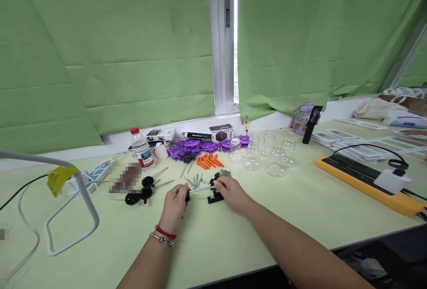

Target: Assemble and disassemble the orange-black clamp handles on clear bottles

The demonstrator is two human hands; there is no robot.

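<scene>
My left hand (176, 203) is closed around a black end piece from which a thin metal rod (202, 189) sticks out to the right. The fingers of my right hand (231, 192) pinch the rod's far end; whether a small part sits there is hidden. Black plastic parts (216, 198) lie under and beside my right hand, with several springs (225, 173) just behind it. Loose screws (197, 180) are on the table beyond the rod. Left of my left hand lie similar rods with round black ends (147, 192).
Behind are orange bent pieces (210, 161), purple discs (191, 145) and clear jars (278, 159). A water bottle (143, 151) and a power strip (96, 175) stand left, near a grey metal frame (90, 200). An orange-and-black power strip (363, 184) lies right.
</scene>
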